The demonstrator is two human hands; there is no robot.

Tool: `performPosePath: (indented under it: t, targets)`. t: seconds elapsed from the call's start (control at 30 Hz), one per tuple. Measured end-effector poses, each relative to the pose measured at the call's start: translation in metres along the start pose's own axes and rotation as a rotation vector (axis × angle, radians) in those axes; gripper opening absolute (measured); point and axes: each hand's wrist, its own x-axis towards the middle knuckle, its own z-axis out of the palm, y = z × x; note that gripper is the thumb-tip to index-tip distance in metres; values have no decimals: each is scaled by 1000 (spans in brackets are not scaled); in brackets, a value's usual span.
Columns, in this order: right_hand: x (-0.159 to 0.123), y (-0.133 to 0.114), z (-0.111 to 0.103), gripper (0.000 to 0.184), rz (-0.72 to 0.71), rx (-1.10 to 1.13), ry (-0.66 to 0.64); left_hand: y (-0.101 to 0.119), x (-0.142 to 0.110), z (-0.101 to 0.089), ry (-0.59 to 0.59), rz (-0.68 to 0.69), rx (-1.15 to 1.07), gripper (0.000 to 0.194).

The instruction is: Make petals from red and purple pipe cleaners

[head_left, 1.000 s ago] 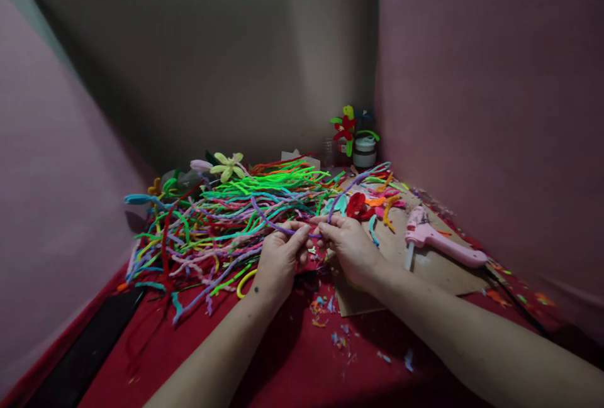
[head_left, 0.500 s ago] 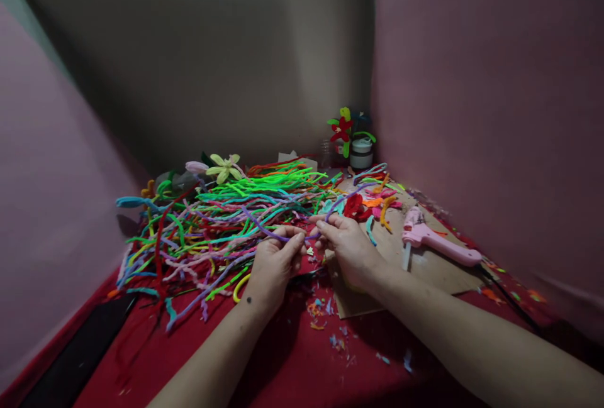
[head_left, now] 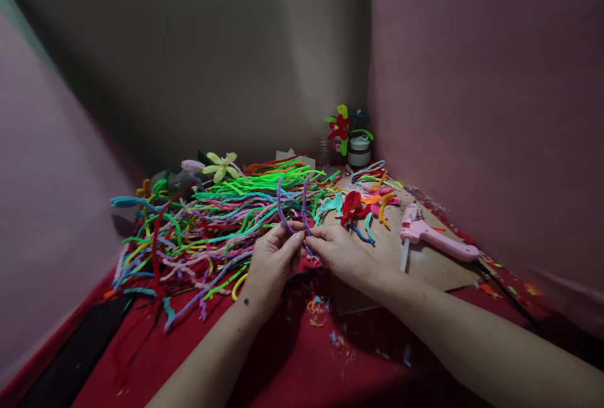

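A purple pipe cleaner [head_left: 281, 204] is bent into a U, its two ends pointing up and away from me. My left hand [head_left: 277, 251] pinches it on the left side of the bend. On the right side, my right hand [head_left: 333, 248] grips it between thumb and fingers, close beside the left. The lowest part of the bend is partly hidden by my fingers. Just beyond my hands spreads a pile of many-coloured pipe cleaners [head_left: 236, 200]. A red fuzzy flower piece [head_left: 353, 207] and a turquoise looped piece [head_left: 329, 205] lie past my right hand.
A pink glue gun [head_left: 434, 237] with a glue stick rests on cardboard [head_left: 425, 276] at right, its cord trailing off. Finished flowers [head_left: 340, 126] stand near a lidded jar [head_left: 359, 151] at the back. Fuzz scraps [head_left: 316, 314] litter the red cloth [head_left: 292, 364]. Walls enclose the table.
Both hands have drawn closer together. The purple pipe cleaner has gone from a wide, shallow curve to a narrow U with its ends upward.
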Motion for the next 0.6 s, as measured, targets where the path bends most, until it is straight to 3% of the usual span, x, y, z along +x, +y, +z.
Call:
performPosePath:
  t: [0.2, 0.37, 0.47, 0.6]
  targets:
    - [0, 1, -1, 22, 34, -119, -50, 4, -1, 1, -5, -43, 12, 30]
    - [1, 6, -3, 20, 140, -8, -164, 1, -1, -4, -139, -44, 32, 21]
    - [0, 6, -5, 17, 196, 150, -210, -2, 0, -8, -146, -29, 36, 22]
    - [2, 7, -10, 22, 282, 551, -334, -1, 3, -12, -89, -2, -42, 21]
